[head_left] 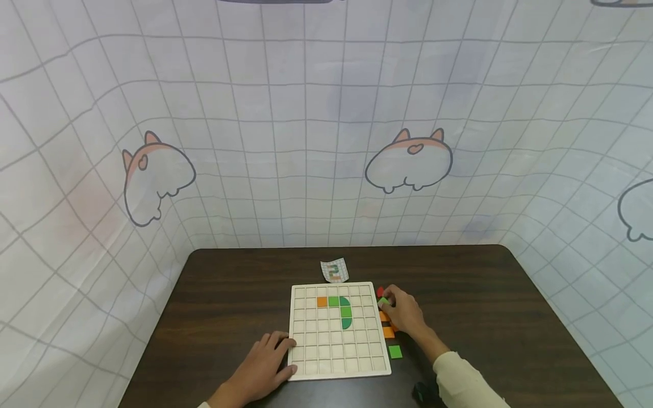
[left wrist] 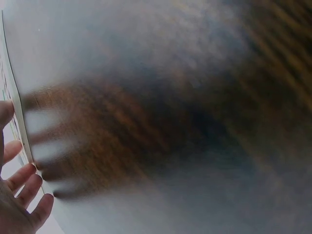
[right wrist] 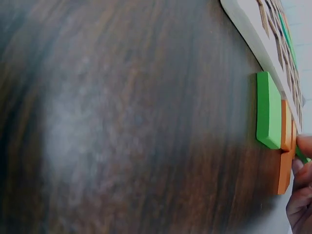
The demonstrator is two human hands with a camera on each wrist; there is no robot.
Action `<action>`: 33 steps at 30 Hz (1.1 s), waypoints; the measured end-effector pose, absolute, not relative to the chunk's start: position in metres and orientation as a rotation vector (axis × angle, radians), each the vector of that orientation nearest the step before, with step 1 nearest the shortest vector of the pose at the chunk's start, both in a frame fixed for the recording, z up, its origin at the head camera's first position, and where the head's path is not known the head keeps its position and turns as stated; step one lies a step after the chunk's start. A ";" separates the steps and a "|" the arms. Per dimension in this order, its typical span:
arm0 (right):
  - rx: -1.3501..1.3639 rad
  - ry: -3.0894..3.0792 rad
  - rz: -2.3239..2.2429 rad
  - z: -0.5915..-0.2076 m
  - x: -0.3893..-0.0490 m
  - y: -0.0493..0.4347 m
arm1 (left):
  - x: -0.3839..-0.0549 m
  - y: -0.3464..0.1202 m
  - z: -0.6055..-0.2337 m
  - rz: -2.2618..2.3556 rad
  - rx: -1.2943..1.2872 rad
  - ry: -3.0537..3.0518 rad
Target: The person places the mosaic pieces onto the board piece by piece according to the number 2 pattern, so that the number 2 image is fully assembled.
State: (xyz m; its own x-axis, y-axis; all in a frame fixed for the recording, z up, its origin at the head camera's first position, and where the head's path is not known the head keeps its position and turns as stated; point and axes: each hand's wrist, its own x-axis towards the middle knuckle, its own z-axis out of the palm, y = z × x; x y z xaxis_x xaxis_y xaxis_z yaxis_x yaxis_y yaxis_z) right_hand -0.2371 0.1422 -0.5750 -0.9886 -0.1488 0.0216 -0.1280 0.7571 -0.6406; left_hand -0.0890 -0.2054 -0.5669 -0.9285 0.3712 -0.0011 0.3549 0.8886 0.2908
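Observation:
A pale gridded board (head_left: 318,354) lies on the dark table. In its upper cells sit an orange square tile (head_left: 322,302), two green square tiles and two dark green rounded tiles (head_left: 347,323). My left hand (head_left: 262,362) rests at the board's left edge, fingers extended and touching the rim; the left wrist view shows these fingers (left wrist: 27,178) spread along it. Beside the board's right edge, my right hand (head_left: 405,310) pinches a green tile (head_left: 384,301) between thumb and fingers. The right wrist view shows only a sliver of that tile (right wrist: 302,155).
Orange tiles (head_left: 389,332) and a loose green square tile (head_left: 395,352) lie along the board's right side. A red piece (head_left: 380,292) is just beyond the right fingers. Behind the board lies a small patterned paper card (head_left: 334,271). A white gridded curtain (head_left: 326,170) surrounds the table.

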 end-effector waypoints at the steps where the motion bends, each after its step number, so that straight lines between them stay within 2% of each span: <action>1: -0.238 2.907 -1.065 -0.576 -0.237 0.142 | -0.089 -0.206 -0.567 0.444 0.571 2.994; 33: -0.337 2.726 -1.344 -0.572 -0.230 0.142 | -0.090 -0.206 -0.569 0.425 0.565 3.002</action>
